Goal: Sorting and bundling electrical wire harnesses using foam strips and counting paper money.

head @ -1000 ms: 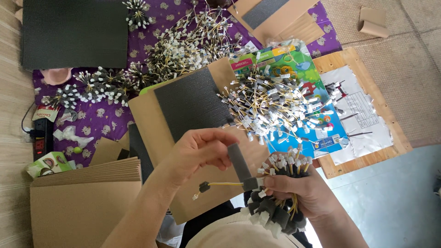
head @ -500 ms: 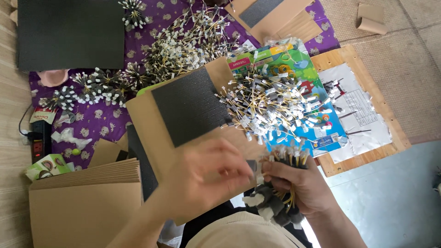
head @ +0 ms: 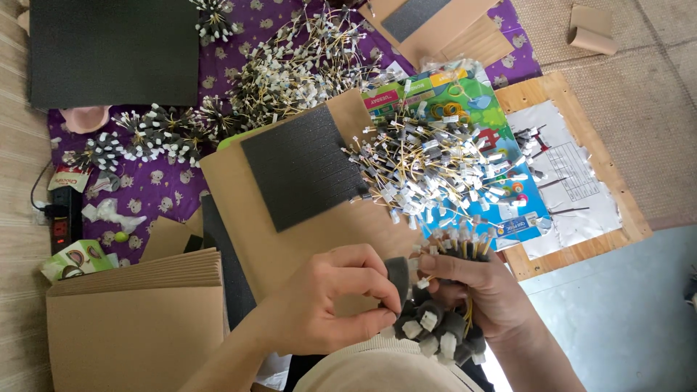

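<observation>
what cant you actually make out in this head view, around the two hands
- Head view: what the left hand pinches; its fingertips cover the spot against the small dark foam piece.
- Lower ends of the bundle of thin sticks with dark foam tips, wrapped by the right hand.
- The person's cream-sleeved body, cut off by the bottom edge.
- Single sticks in the loose pile of white-tagged sticks, too small to tell apart.

left hand (head: 330,301) pinching (fingers curled), right hand (head: 486,290) gripping.
</observation>
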